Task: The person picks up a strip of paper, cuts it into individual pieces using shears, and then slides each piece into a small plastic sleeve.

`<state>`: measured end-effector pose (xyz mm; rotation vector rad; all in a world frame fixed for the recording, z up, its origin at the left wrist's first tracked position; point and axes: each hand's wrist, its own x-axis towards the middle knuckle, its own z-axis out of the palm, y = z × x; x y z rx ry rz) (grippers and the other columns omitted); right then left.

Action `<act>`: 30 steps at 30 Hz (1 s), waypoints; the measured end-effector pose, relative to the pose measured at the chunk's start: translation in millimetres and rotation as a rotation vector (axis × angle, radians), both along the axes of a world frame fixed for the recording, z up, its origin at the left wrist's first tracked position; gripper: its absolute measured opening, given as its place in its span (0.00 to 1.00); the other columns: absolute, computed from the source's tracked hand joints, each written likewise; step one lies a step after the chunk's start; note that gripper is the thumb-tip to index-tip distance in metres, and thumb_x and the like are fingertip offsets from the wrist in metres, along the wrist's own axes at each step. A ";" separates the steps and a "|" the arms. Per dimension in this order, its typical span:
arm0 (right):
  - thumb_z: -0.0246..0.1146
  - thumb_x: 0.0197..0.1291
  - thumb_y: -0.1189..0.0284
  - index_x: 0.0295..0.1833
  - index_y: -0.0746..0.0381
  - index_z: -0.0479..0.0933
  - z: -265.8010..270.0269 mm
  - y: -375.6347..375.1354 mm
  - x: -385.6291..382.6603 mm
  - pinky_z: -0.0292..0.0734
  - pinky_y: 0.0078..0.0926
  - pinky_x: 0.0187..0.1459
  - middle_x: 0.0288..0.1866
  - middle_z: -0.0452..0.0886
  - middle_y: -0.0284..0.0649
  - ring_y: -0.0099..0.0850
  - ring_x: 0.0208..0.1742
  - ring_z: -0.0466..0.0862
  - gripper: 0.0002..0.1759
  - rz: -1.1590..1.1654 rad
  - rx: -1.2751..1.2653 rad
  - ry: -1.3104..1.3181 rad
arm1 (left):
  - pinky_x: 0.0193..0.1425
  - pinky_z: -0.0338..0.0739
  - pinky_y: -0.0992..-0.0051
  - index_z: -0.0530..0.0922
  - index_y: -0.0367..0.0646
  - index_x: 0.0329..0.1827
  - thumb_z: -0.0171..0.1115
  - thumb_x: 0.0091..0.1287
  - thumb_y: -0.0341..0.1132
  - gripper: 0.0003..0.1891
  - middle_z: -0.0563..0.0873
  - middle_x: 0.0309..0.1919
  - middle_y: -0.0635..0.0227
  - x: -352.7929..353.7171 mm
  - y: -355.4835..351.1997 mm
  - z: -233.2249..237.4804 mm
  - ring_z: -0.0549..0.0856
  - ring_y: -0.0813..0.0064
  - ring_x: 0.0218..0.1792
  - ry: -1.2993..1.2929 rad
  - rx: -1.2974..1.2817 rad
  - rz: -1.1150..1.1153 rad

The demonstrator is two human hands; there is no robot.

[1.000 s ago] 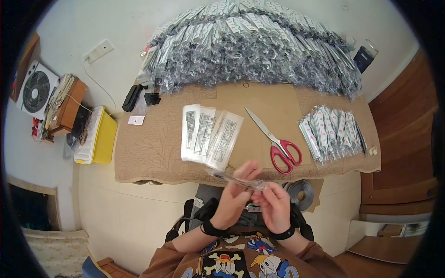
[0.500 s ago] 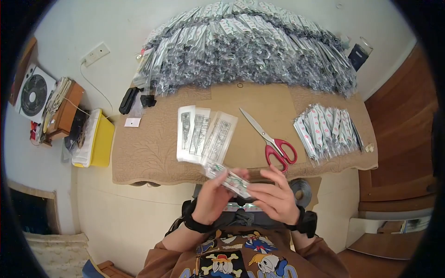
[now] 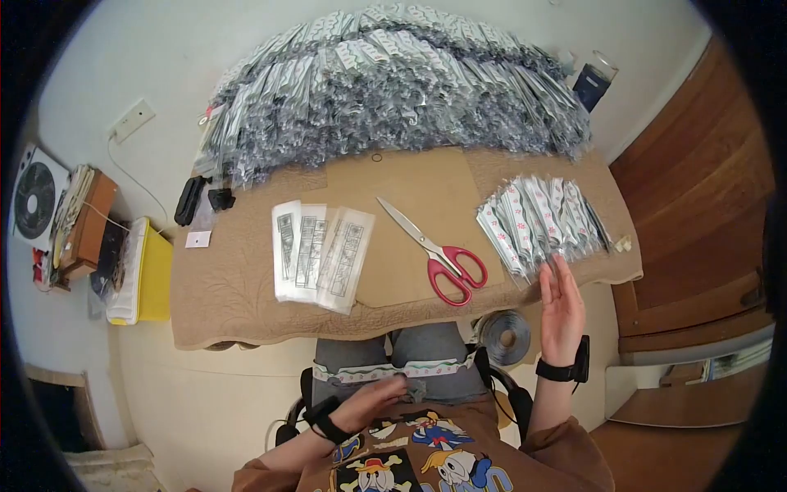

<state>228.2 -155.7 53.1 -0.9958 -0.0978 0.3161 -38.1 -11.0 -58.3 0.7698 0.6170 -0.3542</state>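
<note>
My right hand [image 3: 562,316] is open, palm up, with its fingertips at the near edge of a pile of clear-wrapped patterned strips [image 3: 541,221] on the right of the table. Over my lap, my left hand [image 3: 370,404] has its fingers stretched out, somewhat blurred, with nothing visible in it. Just beyond it, a long white strip [image 3: 352,375] with a pink and green pattern lies across my thighs. Red-handled scissors [image 3: 434,259] rest open on a brown cardboard sheet [image 3: 410,182]. Left of them are several flat clear sleeves with black printing [image 3: 346,262].
A large heap of wrapped strips [image 3: 393,90] fills the table's back. A black object [image 3: 191,201] and a small white card [image 3: 197,239] lie at the left. A grey roll [image 3: 505,337] is below the table's front edge. A yellow bin [image 3: 156,283] stands on the floor.
The wrapped strip that both hands held is out of them. My right hand has moved right to the pile; my left hand has dropped toward my lap. The view has shifted.
</note>
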 end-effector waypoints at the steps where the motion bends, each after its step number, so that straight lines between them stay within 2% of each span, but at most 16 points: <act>1: 0.49 0.66 0.68 0.54 0.68 0.70 -0.7 -0.6 0.7 0.67 0.15 0.45 0.55 0.73 0.42 0.26 0.47 0.75 0.18 0.010 -0.035 -0.002 | 0.63 0.59 0.68 0.71 0.42 0.54 0.52 0.65 0.49 0.22 0.75 0.54 0.62 2.3 0.3 -7.0 0.71 0.70 0.58 0.106 -0.249 0.227; 2: 0.49 0.66 0.68 0.54 0.68 0.70 0.9 -0.5 -1.4 0.67 0.15 0.45 0.55 0.73 0.42 0.26 0.47 0.75 0.18 0.016 -0.034 0.000 | 0.64 0.58 0.68 0.73 0.41 0.51 0.52 0.65 0.49 0.21 0.75 0.54 0.61 4.1 0.3 -9.1 0.71 0.70 0.58 0.209 -0.498 0.457; 6: 0.49 0.66 0.67 0.57 0.66 0.68 -5.2 -13.9 -23.4 0.67 0.16 0.45 0.56 0.71 0.42 0.25 0.47 0.74 0.19 0.015 -0.176 -0.096 | 0.61 0.60 0.68 0.73 0.43 0.48 0.52 0.64 0.49 0.20 0.77 0.52 0.62 32.2 2.6 20.1 0.71 0.67 0.59 -0.072 -0.596 0.754; 8: 0.51 0.64 0.70 0.58 0.65 0.67 -28.4 -20.5 -39.0 0.72 0.24 0.47 0.55 0.74 0.42 0.32 0.47 0.77 0.18 0.105 -0.466 -0.281 | 0.61 0.60 0.67 0.73 0.42 0.49 0.52 0.63 0.49 0.20 0.77 0.51 0.61 33.4 4.6 36.6 0.70 0.66 0.59 -0.154 -0.598 0.704; 10: 0.53 0.62 0.70 0.55 0.64 0.69 -27.9 -1.1 -52.4 0.72 0.26 0.44 0.48 0.77 0.42 0.35 0.42 0.79 0.17 0.584 -0.642 -1.085 | 0.61 0.61 0.66 0.72 0.42 0.52 0.52 0.63 0.49 0.22 0.79 0.49 0.59 31.7 7.0 56.2 0.69 0.64 0.60 -0.322 -0.613 0.566; 12: 0.55 0.60 0.71 0.51 0.63 0.72 -31.2 27.8 -88.5 0.72 0.28 0.44 0.37 0.80 0.42 0.35 0.37 0.79 0.14 0.717 -0.633 -1.253 | 0.61 0.60 0.65 0.70 0.42 0.54 0.52 0.63 0.49 0.23 0.79 0.48 0.59 17.1 15.0 89.1 0.70 0.63 0.59 -0.395 -0.418 0.455; 13: 0.55 0.60 0.71 0.51 0.63 0.72 -35.0 27.7 -94.9 0.72 0.28 0.44 0.37 0.80 0.42 0.35 0.37 0.79 0.14 0.727 -0.619 -1.248 | 0.62 0.60 0.64 0.69 0.42 0.56 0.51 0.63 0.49 0.24 0.80 0.47 0.58 5.7 22.4 107.1 0.70 0.62 0.59 -0.463 -0.230 0.324; 14: 0.55 0.60 0.71 0.46 0.65 0.74 -39.3 26.6 -101.6 0.73 0.24 0.39 0.37 0.80 0.41 0.30 0.34 0.80 0.12 1.026 -0.536 -0.988 | 0.62 0.60 0.63 0.67 0.42 0.58 0.51 0.63 0.48 0.25 0.80 0.46 0.57 -4.9 32.0 120.1 0.70 0.61 0.59 -0.523 -0.040 0.189; 16: 0.56 0.60 0.71 0.42 0.66 0.75 -36.9 30.6 -103.5 0.73 0.20 0.35 0.36 0.81 0.40 0.26 0.31 0.80 0.10 1.317 -0.427 -0.708 | 0.64 0.58 0.62 0.61 0.42 0.63 0.51 0.62 0.51 0.31 0.77 0.52 0.58 -27.7 57.9 135.7 0.72 0.60 0.57 -0.659 0.076 0.431; 18: 0.55 0.61 0.71 0.41 0.66 0.75 -12.0 33.0 -84.2 0.72 0.17 0.28 0.32 0.81 0.38 0.22 0.25 0.79 0.10 1.604 -0.492 -0.340 | 0.67 0.54 0.64 0.54 0.43 0.67 0.50 0.64 0.48 0.32 0.73 0.56 0.58 -47.9 78.2 143.2 0.73 0.60 0.56 -0.890 -0.327 0.918; 19: 0.55 0.61 0.71 0.41 0.66 0.75 -7.4 30.0 -74.4 0.72 0.15 0.25 0.30 0.81 0.37 0.20 0.22 0.78 0.10 1.733 -0.528 -0.146 | 0.68 0.54 0.63 0.54 0.44 0.67 0.49 0.65 0.46 0.31 0.73 0.56 0.60 -61.1 92.4 154.5 0.74 0.62 0.56 -0.898 -0.333 0.969; 21: 0.52 0.64 0.67 0.40 0.62 0.74 -14.7 10.2 -48.7 0.66 0.12 0.16 0.27 0.80 0.31 0.15 0.16 0.74 0.10 1.690 -0.529 -0.132 | 0.68 0.53 0.62 0.54 0.44 0.68 0.49 0.65 0.44 0.30 0.74 0.56 0.61 -80.0 110.1 168.1 0.74 0.64 0.56 -0.909 -0.335 1.024; 25: 0.51 0.64 0.67 0.37 0.61 0.75 -52.7 -59.3 17.0 0.67 0.12 0.18 0.26 0.80 0.32 0.17 0.17 0.75 0.11 1.357 -0.940 -0.035 | 0.68 0.55 0.61 0.57 0.45 0.66 0.48 0.67 0.39 0.25 0.75 0.54 0.62 -98.6 120.3 166.6 0.75 0.66 0.55 -0.834 -0.145 1.318; 27: 0.55 0.61 0.67 0.40 0.64 0.77 -98.6 -117.3 55.9 0.72 0.20 0.22 0.26 0.81 0.39 0.27 0.22 0.80 0.12 1.112 -1.382 0.021 | 0.68 0.55 0.61 0.61 0.45 0.64 0.48 0.67 0.37 0.23 0.76 0.53 0.63 -96.9 119.9 144.0 0.75 0.67 0.54 -0.777 -0.101 1.317; 29: 0.57 0.57 0.67 0.41 0.64 0.77 -125.5 -156.7 83.8 0.74 0.28 0.27 0.26 0.80 0.44 0.38 0.26 0.81 0.12 1.174 -1.910 -0.638 | 0.68 0.55 0.61 0.62 0.44 0.63 0.48 0.66 0.36 0.22 0.77 0.52 0.63 -87.7 114.7 125.8 0.75 0.67 0.54 -0.750 -0.081 1.322; 30: 0.57 0.57 0.67 0.41 0.64 0.77 -124.4 -153.6 80.8 0.74 0.28 0.27 0.26 0.80 0.44 0.38 0.26 0.81 0.12 1.178 -1.915 -0.642 | 0.64 0.60 0.63 0.64 0.44 0.62 0.48 0.66 0.36 0.21 0.78 0.45 0.67 -78.1 108.0 117.7 0.76 0.70 0.48 -0.646 -0.039 1.328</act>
